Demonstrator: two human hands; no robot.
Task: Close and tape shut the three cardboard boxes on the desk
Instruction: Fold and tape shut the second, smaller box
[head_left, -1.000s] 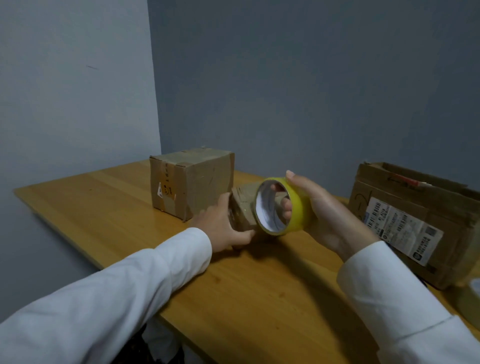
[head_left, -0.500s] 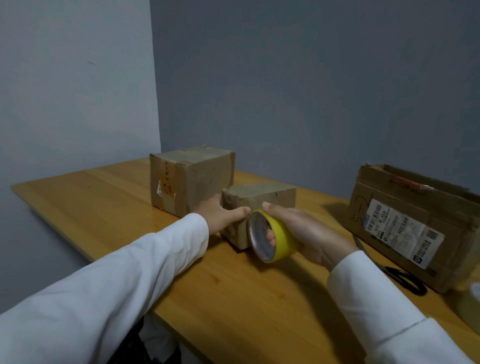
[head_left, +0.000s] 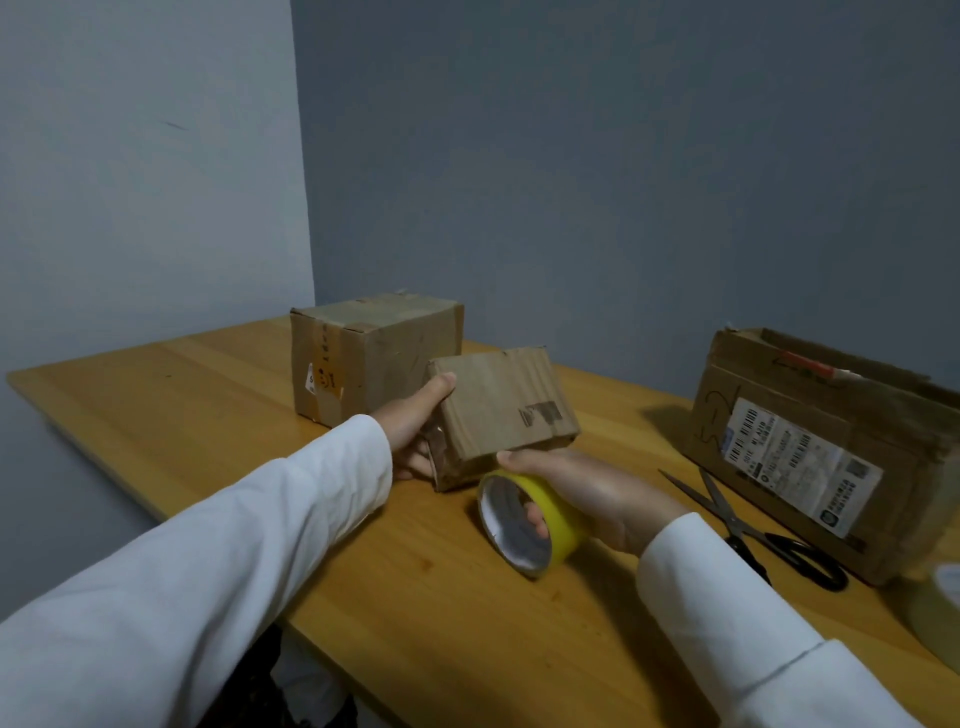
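Observation:
My left hand (head_left: 415, 431) grips the near left end of a small cardboard box (head_left: 504, 410), which is tipped up toward me above the wooden desk (head_left: 182, 405). My right hand (head_left: 582, 493) holds a yellow roll of tape (head_left: 530, 519) just under the box's front edge, fingers through the core. A medium box (head_left: 374, 353) with tape across its top stands behind on the left. A larger box (head_left: 831, 447) with a white shipping label sits at the right, its top flaps not fully flat.
Black-handled scissors (head_left: 753, 525) lie on the desk in front of the larger box. A pale roll-like object (head_left: 940, 597) shows at the right edge. Grey walls close in behind and to the left. The desk's front edge runs diagonally under my arms.
The small box has been tilted up so a broad face turns toward me. The tape roll came down from in front of the box to below its front edge.

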